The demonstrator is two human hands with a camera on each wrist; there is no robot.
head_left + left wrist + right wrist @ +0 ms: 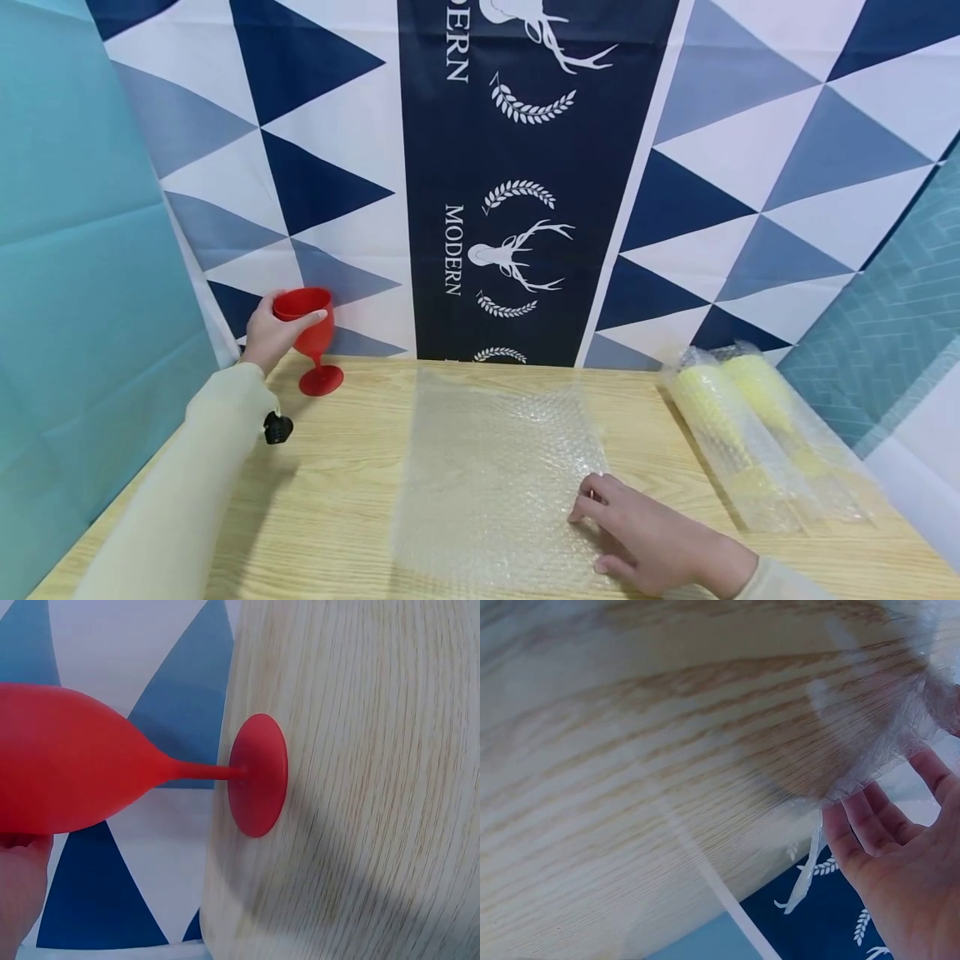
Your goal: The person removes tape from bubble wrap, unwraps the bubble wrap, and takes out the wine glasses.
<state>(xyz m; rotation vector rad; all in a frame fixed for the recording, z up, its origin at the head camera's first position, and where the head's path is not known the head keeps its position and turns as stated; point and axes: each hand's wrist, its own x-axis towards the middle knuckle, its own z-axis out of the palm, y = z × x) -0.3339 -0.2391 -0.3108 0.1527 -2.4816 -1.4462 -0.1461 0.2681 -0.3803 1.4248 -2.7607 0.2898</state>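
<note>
At the left of the head view, my left hand (pixel 272 333) grips a red goblet (pixel 315 337) by its bowl, with the thumb along the near side. The goblet stands upright, its round foot on or just above the table. The left wrist view shows the goblet's stem and foot (pixel 259 776) close up. A sheet of clear bubble wrap (pixel 487 467) lies flat in the middle of the table. On its right edge rests my right hand (pixel 648 533), thumb apart from the loosely bent fingers. In the right wrist view, the fingertips (pixel 840 825) touch the wrap's edge.
Two yellow objects wrapped in bubble wrap (pixel 757 433) lie side by side at the right of the wooden table (pixel 337 517). A patterned cloth (pixel 345 167) hangs behind the table. Teal panels (pixel 67 292) stand at the left and right.
</note>
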